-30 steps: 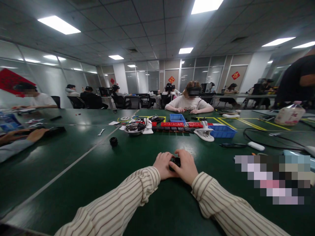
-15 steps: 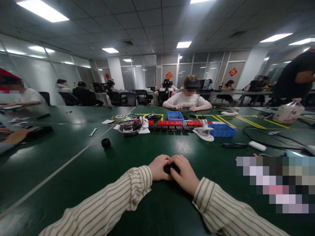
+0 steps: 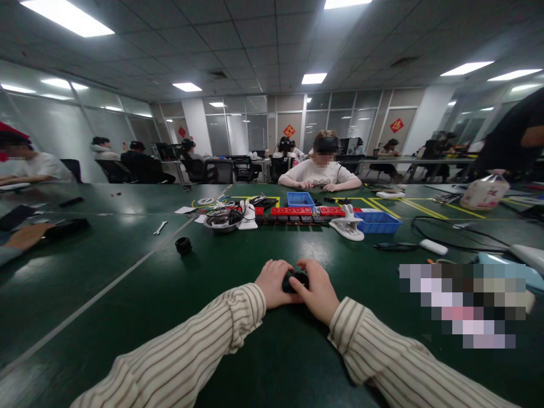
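A small black object [image 3: 295, 280] rests on the green table [image 3: 148, 283], and both my hands are closed round it. My left hand [image 3: 272, 283] grips its left side and my right hand [image 3: 317, 289] covers its right side, fingers curled over the top. Most of the object is hidden between my fingers. Both arms wear striped sleeves. A second small black round part [image 3: 183, 245] lies apart on the table to the left.
Further back lie a metal bowl [image 3: 221, 221], red and black parts [image 3: 293, 211], two blue bins [image 3: 378, 222], a white clamp [image 3: 347, 226] and a wrench [image 3: 160, 228]. Cables [image 3: 450, 238] run on the right. A person [image 3: 321, 170] sits opposite; others sit at the left and behind.
My hands have stayed closed on the black object, shifting only slightly on it. The view has swung a little.
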Action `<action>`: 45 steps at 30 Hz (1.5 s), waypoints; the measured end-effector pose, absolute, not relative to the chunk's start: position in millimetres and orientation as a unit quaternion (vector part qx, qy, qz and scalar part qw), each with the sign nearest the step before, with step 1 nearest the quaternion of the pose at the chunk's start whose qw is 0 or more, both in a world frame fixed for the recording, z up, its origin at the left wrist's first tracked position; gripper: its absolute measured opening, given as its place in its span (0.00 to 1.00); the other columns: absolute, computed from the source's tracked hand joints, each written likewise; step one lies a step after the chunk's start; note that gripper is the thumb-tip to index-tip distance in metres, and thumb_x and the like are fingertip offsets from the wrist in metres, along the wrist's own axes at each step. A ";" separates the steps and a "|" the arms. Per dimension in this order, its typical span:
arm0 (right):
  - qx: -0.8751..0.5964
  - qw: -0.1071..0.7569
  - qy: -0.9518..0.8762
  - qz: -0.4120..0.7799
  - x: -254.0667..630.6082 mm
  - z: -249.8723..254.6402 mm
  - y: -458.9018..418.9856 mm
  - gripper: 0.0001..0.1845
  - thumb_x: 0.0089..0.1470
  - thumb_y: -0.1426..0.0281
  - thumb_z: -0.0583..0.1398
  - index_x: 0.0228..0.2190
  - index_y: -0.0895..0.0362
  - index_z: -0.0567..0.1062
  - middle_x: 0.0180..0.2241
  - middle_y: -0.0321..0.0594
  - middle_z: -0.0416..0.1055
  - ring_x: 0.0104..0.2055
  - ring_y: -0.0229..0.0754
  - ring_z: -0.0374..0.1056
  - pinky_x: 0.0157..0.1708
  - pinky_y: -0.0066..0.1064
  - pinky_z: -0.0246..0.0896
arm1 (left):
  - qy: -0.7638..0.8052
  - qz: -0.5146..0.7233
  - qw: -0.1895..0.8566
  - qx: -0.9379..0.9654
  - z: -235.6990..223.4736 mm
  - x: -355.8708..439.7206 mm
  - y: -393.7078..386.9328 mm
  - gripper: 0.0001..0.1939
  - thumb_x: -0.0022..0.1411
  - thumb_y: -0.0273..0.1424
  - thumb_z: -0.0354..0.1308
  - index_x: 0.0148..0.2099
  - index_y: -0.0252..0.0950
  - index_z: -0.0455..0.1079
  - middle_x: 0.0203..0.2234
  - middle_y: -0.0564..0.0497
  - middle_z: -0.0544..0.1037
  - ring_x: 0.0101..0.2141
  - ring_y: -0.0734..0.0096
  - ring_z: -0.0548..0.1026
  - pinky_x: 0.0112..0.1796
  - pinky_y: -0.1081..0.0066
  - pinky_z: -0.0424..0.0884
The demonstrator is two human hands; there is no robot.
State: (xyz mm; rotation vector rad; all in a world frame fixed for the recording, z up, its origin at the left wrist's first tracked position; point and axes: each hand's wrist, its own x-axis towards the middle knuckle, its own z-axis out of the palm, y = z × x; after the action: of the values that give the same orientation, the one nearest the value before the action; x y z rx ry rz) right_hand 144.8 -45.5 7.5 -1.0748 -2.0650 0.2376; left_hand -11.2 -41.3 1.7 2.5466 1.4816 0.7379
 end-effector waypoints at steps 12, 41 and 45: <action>-0.366 0.377 -0.845 0.098 145.0 14.2 -48.5 0.08 0.45 0.75 0.53 0.31 0.57 0.68 0.33 0.40 0.66 0.38 0.43 0.60 0.40 0.37 0.54 | 0.442 0.231 0.076 0.863 -5.1 -13.9 -34.2 0.18 0.48 0.41 0.61 0.38 0.34 0.69 0.34 0.49 0.71 0.37 0.65 0.68 0.40 0.69 0.65; -0.309 0.381 -0.864 0.112 145.3 16.8 -52.3 0.11 0.42 0.80 0.51 0.27 0.56 0.69 0.30 0.37 0.68 0.38 0.41 0.61 0.43 0.35 0.53 | 0.428 0.228 0.106 0.868 -3.2 -10.6 -36.5 0.15 0.45 0.35 0.63 0.36 0.35 0.69 0.36 0.50 0.72 0.39 0.64 0.68 0.43 0.68 0.64; -0.302 0.396 -0.860 0.110 146.5 18.8 -55.5 0.13 0.43 0.79 0.50 0.32 0.56 0.68 0.33 0.39 0.68 0.40 0.42 0.61 0.45 0.37 0.53 | 0.425 0.240 0.109 0.866 -2.8 -8.6 -38.4 0.22 0.44 0.37 0.63 0.43 0.35 0.67 0.38 0.48 0.71 0.40 0.61 0.68 0.43 0.64 0.63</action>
State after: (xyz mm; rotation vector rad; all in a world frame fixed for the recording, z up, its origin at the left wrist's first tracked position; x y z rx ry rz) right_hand 146.5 -55.5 18.8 -0.7655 -2.1796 0.2799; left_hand -8.6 -38.4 -2.8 2.5467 1.2492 0.7071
